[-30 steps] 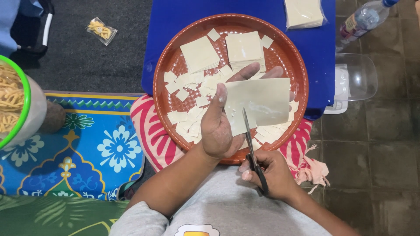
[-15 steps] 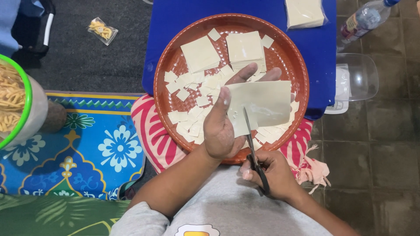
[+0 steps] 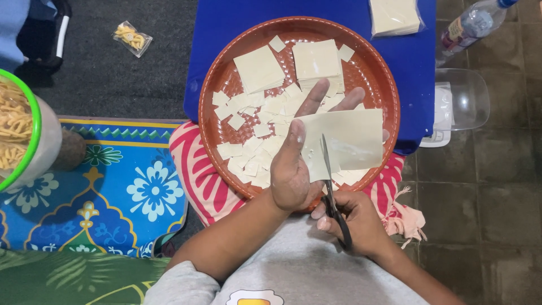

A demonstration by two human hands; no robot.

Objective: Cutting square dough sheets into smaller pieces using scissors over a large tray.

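Blue table (image 3: 226,34), brown tray (image 3: 226,79) | left hand (image 3: 293,164) grip holds sheet (image 3: 350,141) | right hand (image 3: 355,220) grip holds scissors (image 3: 333,197)

A reddish-brown tray (image 3: 217,85) of pale cream sheets (image 3: 344,138) sits on a blue table (image 3: 226,34) beside a blue floral mat (image 3: 130,186).

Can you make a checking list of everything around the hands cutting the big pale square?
Surface: blue table under a round brown tray.
Job's things: pale sheet, scissors, cut squares in tray.
Clutter: bagged stack of sheets, plastic bottle, small snack bag.
Hands: left hand holds the sheet; right hand works the scissors.
Cables: nothing seen.
Surroundings: flowered mat, tiled floor, green-rimmed tub.
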